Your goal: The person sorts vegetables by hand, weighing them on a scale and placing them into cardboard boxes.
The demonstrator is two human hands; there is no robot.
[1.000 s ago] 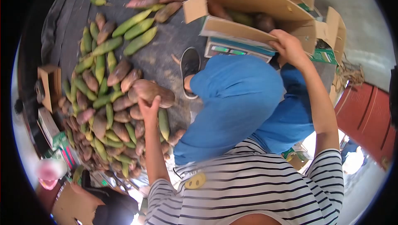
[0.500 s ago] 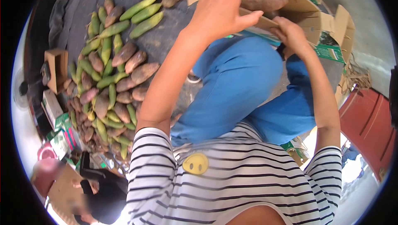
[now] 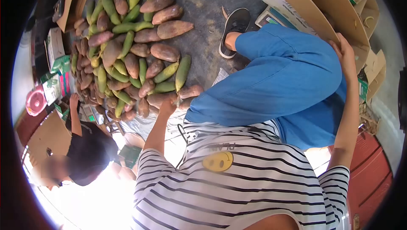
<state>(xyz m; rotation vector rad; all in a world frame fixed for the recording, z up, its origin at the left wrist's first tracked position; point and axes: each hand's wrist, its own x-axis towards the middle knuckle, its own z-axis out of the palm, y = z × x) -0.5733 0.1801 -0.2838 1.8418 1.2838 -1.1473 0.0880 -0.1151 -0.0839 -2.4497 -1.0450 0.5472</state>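
Brown tubers [image 3: 165,52] and green, cucumber-like produce [image 3: 183,72] lie in a big pile on the dark ground sheet. My left hand [image 3: 168,105] reaches down to the near edge of this pile, touching or just beside a reddish tuber [image 3: 157,99]; its fingers are mostly hidden. An open cardboard box [image 3: 330,7] stands at the upper right, beyond my knee. Against its near edge rests my right hand [image 3: 345,54], fingers bent over the cardboard rim.
A co-worker in black [image 3: 91,153] bends at the lower left beside the pile. Small boxes [image 3: 55,50] and a pink round object [image 3: 36,101] are at the left. My shoe [image 3: 235,29] stands on the sheet. More cartons [image 3: 373,73] are at the right edge.
My left hand has left the box and moved down and left to the pile. My right hand shows farther right, still at the box. The view has shifted, showing my shoe and more of the co-worker.
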